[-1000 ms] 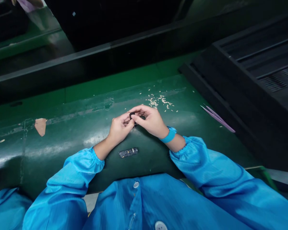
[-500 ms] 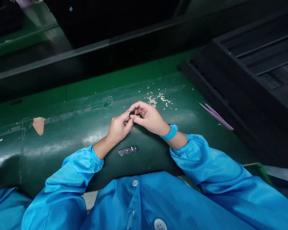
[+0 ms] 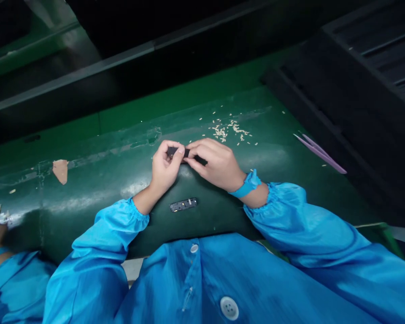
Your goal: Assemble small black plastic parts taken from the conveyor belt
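Observation:
A long, narrow black part (image 3: 186, 153) is held level between both hands above the green table; the fingers cover much of it. At its left end, my left hand (image 3: 164, 167) is closed, with the thumb pressed on the part. My right hand (image 3: 218, 164), wearing a blue wrist band, pinches it farther right. Below the hands, a slim dark circuit board (image 3: 183, 205) with small pale and yellow components lies on the table. Just beyond my right hand are many tiny pale pieces (image 3: 222, 132), loosely scattered.
Pink tweezers (image 3: 322, 154) lie at the right beside a large black crate (image 3: 327, 101). On the left is a tapered brown scrap (image 3: 60, 172). A co-worker's blue sleeve (image 3: 18, 285) and hand come in at the lower left. A dark ledge (image 3: 128, 63) runs along the back.
My hands have moved apart along the black part, which now shows lengthwise between them. My right hand has turned more palm-down. The co-worker's hand shows more at the left, and the view has shifted slightly.

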Demonstrator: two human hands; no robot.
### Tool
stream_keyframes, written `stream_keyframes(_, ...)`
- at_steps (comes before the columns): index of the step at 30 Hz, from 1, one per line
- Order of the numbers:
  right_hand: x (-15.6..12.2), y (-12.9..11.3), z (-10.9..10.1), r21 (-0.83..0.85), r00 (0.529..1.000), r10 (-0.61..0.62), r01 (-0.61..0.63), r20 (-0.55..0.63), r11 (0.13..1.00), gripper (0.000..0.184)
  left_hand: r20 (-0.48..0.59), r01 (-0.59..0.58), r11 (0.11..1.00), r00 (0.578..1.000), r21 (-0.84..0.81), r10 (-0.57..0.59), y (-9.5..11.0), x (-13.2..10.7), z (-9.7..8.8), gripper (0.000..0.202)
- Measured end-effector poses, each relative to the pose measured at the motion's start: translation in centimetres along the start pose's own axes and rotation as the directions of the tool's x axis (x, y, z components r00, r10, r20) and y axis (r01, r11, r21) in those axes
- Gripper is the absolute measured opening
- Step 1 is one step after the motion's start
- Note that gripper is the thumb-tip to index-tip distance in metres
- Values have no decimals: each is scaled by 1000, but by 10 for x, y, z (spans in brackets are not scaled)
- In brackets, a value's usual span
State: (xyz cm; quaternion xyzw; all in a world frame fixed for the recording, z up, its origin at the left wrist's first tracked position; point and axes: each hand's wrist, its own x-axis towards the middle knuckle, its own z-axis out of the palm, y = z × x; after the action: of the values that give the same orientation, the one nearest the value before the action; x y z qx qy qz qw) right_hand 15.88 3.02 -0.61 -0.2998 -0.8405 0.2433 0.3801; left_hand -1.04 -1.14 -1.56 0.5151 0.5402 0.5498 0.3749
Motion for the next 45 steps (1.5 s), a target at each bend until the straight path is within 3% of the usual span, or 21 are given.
stream_keyframes(3, -2, -4, -5, 2, 1000, -9, 9, 16, 1000, 9, -4, -60, 998, 998, 24, 60, -4, 10, -9, 42)
stream_keyframes(5, -3, -13, -14, -8, 983, -86, 88, 163, 996, 6, -56, -88, 995, 994, 52, 91, -11, 24, -20, 51)
stream_keyframes(6, -3, -19, -18, -6, 952, -147, 154, 268, 988, 8, -81, -86, 993, 992, 84, 93, -15, 31, -25, 55)
stream_keyframes(8, -6, -32, -26, 20, 847, -269, 293, 458, 956, 14, -87, -61, 985, 993, 161, 76, -22, 42, -35, 61)
stream_keyframes(11, -12, -48, -29, 26, 716, -331, 401, 615, 916, 17, -18, -57, 963, 998, 262, 64, -26, 47, -40, 66)
stream_keyframes(16, -19, -51, -17, 40, 632, -294, 384, 717, 923, 10, 58, -92, 922, 995, 376, 75, -22, 43, -36, 65)
stream_keyframes(23, -14, -54, -1, 58, 608, -273, 348, 745, 936, 13, 48, -60, 932, 998, 359, 45, -21, 48, -46, 60)
stream_keyframes(29, -14, -60, -1, 80, 624, -268, 313, 734, 947, 16, 3, -30, 921, 999, 389, 32, -22, 42, -47, 57)
stream_keyframes(31, -18, -60, -3, 132, 663, -243, 214, 708, 968, 20, 7, -37, 921, 999, 387, 38, -20, 36, -44, 54)
stream_keyframes(34, -23, -44, 2, 225, 801, -138, 4, 582, 974, 24, -36, -19, 895, 999, 446, 40, -24, 43, -52, 39)
stream_keyframes(36, -24, -29, 10, 280, 872, -12, -145, 490, 949, 28, -126, 34, 844, 991, 535, 40, -25, 57, -71, 33)
stream_keyframes(37, -23, -23, 14, 300, 884, 54, -215, 465, 930, 30, -174, 71, 810, 984, 582, 39, -24, 65, -86, 31)
stream_keyframes(41, -20, -10, 24, 335, 856, 208, -393, 473, 857, 19, -340, 255, 629, 940, 734, 16, -12, 100, -168, 30)
stream_keyframes(45, -17, -10, 27, 326, 874, 232, -388, 427, 862, 22, -521, 486, 406, 853, 774, -28, 6, 115, -259, 40)
